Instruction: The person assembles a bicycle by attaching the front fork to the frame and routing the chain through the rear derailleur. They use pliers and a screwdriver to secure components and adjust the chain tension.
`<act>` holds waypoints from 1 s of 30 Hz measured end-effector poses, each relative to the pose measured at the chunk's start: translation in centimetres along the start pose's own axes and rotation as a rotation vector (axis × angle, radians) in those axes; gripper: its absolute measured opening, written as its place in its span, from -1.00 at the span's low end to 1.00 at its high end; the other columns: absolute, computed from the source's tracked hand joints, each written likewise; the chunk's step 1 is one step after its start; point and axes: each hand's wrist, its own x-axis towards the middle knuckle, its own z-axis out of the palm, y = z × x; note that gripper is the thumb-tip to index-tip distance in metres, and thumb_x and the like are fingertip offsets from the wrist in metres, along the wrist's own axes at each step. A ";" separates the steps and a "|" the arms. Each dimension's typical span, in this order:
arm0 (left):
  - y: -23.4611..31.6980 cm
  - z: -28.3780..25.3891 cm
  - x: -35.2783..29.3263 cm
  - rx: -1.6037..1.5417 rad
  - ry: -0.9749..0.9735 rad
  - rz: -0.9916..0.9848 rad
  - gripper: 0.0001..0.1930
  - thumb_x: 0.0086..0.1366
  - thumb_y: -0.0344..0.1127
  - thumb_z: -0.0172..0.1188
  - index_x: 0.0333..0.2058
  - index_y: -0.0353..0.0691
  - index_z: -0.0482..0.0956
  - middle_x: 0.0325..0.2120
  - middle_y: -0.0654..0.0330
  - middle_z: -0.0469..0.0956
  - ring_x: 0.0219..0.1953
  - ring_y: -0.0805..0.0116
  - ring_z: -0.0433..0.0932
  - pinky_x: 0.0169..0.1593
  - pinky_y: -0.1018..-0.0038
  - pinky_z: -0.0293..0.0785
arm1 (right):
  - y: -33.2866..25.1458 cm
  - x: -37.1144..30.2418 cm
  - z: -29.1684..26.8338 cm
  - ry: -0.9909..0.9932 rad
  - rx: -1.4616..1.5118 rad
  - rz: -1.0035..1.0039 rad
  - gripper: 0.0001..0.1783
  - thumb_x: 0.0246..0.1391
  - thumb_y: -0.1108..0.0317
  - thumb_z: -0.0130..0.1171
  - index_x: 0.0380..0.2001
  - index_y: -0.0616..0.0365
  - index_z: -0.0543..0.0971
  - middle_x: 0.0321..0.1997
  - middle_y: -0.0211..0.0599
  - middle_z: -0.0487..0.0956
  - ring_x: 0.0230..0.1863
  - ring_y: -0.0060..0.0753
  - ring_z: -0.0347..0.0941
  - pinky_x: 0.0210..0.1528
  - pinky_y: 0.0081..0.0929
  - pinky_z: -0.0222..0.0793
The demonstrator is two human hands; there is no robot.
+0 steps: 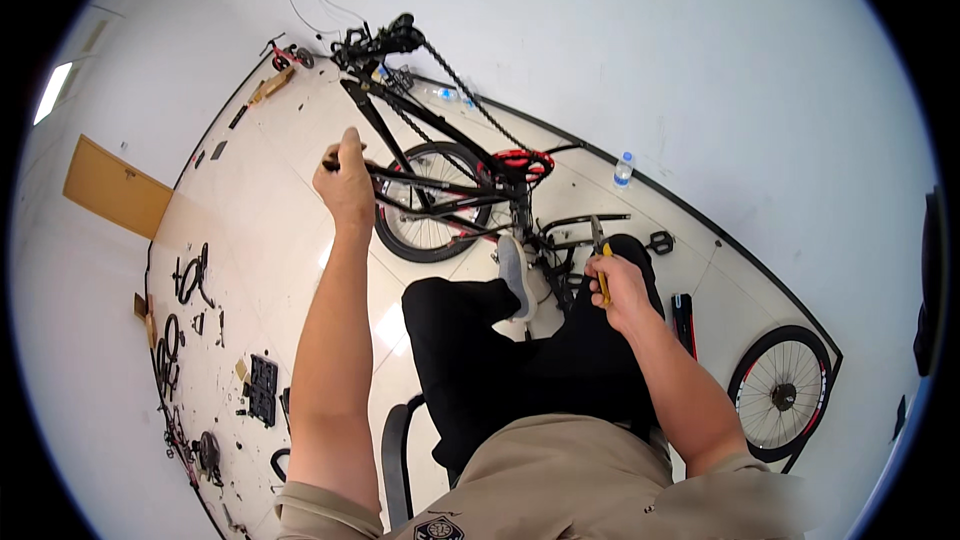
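A black bicycle frame (440, 120) stands in front of me, with a red chainring (522, 165) and a dark chain (455, 75) running up to the parts at its far end. My left hand (347, 185) is closed around the end of a black frame tube at the left, thumb raised; the fingers partly hide that end. In my right hand (622, 290), above my right knee, is a pair of pliers (605, 280) with yellow handles. Their jaws point away from me, near a black bar, and I see nothing gripped in them.
A spoked wheel (765, 360) leans by the wall at right. A water bottle (623, 170) stands near the skirting. A black tool case (263, 390) and scattered bike parts lie on the floor at left. A fitted wheel (432, 255) sits behind the frame tubes.
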 end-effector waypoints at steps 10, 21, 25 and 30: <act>1.9 3.0 1.3 -0.007 0.040 -0.036 -0.50 0.17 0.08 0.33 -0.55 -0.31 0.50 -0.74 0.31 0.34 -0.75 0.52 0.30 -0.69 0.55 0.24 | -0.5 0.4 -0.4 0.005 -0.003 -0.006 -0.72 0.05 0.28 0.10 -0.15 0.08 0.56 -0.29 -0.50 0.45 -0.36 -0.61 0.25 -0.44 -0.63 0.15; 1.0 5.0 4.7 0.021 0.040 -0.039 -0.44 0.12 0.17 0.35 -0.58 -0.32 0.53 -0.77 0.30 0.34 -0.78 0.47 0.29 -0.68 0.52 0.20 | 0.0 0.8 0.3 -0.061 -0.007 0.008 -0.65 0.08 0.25 0.09 -0.06 0.08 0.55 -0.23 -0.52 0.45 -0.30 -0.62 0.24 -0.38 -0.62 0.14; 0.4 5.2 5.5 0.052 0.044 -0.003 -0.44 0.13 0.16 0.34 -0.59 -0.33 0.54 -0.77 0.30 0.35 -0.77 0.48 0.30 -0.67 0.52 0.21 | 0.6 1.1 0.3 -0.098 -0.008 0.027 -0.63 0.09 0.25 0.08 -0.04 0.10 0.54 -0.22 -0.51 0.46 -0.30 -0.62 0.24 -0.37 -0.62 0.14; 1.5 6.3 5.5 0.015 0.027 -0.074 -0.51 0.12 0.07 0.38 -0.65 -0.23 0.46 -0.76 0.31 0.36 -0.76 0.50 0.28 -0.67 0.51 0.24 | 0.7 0.8 -0.2 -0.094 0.001 0.043 -0.63 0.10 0.24 0.05 -0.03 0.10 0.53 -0.20 -0.49 0.48 -0.29 -0.59 0.26 -0.35 -0.61 0.15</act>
